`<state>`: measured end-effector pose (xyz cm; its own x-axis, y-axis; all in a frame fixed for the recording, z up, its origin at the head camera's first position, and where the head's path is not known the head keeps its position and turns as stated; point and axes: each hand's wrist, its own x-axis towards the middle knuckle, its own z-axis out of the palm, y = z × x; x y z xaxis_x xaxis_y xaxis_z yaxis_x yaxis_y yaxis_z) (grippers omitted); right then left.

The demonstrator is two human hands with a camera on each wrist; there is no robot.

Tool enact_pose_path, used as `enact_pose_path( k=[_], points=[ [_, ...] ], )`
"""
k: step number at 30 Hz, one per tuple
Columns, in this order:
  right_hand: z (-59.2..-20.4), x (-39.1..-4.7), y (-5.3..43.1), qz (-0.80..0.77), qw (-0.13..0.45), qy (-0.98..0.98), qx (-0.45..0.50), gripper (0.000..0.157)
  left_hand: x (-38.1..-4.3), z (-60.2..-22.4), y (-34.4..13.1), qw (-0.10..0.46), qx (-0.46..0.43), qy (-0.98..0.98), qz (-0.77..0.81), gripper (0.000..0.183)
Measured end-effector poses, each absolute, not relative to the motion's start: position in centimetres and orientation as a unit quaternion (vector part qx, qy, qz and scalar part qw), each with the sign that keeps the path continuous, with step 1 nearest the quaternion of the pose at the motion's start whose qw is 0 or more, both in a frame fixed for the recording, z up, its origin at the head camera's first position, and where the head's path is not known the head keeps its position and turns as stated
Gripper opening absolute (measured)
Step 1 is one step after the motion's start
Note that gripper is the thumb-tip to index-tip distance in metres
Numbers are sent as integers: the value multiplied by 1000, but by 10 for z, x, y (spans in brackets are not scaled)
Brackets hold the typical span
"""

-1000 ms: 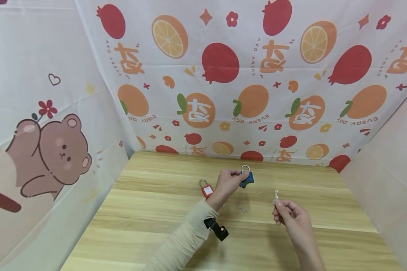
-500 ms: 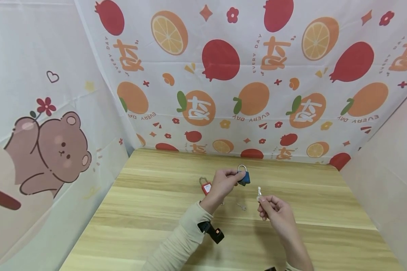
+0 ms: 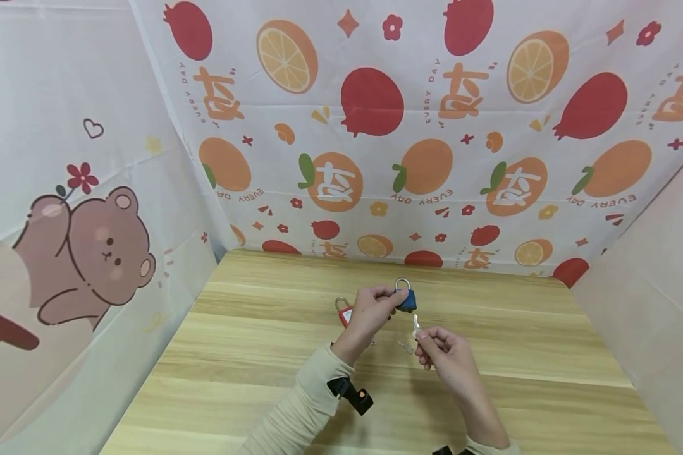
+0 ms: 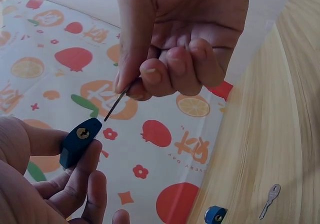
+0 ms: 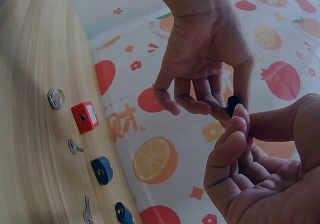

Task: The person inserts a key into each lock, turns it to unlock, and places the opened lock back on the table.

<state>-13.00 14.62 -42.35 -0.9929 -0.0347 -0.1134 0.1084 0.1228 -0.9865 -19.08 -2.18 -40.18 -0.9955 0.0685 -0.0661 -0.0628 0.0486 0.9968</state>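
My left hand [image 3: 370, 316] pinches a blue padlock [image 3: 407, 301] by its body, thumb on one side and fingers on the other. The metal shackle points up in the head view. In the left wrist view the padlock's brass keyhole [image 4: 83, 133] faces my right hand [image 4: 185, 49]. That hand pinches a silver key [image 3: 416, 323] between thumb and forefinger. The key's tip [image 4: 106, 119] points at the padlock's bottom face, a small gap short of it. In the right wrist view my fingers hide most of the key.
On the wooden table [image 3: 250, 379] stand a red padlock [image 5: 84, 118] with a white label and two more blue padlocks [image 5: 102, 170], partly hidden from the head view. Several keys [image 5: 74, 146] lie beside them. Patterned cloth [image 3: 375, 189] hangs behind the table and at the sides.
My right hand has moved left with the key, from well right of the padlock to just below it. My left hand has shifted slightly left, still pinching the blue padlock.
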Motion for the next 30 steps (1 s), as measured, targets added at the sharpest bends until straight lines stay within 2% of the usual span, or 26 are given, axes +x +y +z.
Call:
enact_pose_path(
  k=[21,30],
  points=[
    [-425,-137,139,-676,80,732,2,22,-188,-410,-24,53,12,707,705,35],
    [-423,-138,139,-669,84,738,-3,18,-184,-408,-24,50,16,713,699,34]
  ],
)
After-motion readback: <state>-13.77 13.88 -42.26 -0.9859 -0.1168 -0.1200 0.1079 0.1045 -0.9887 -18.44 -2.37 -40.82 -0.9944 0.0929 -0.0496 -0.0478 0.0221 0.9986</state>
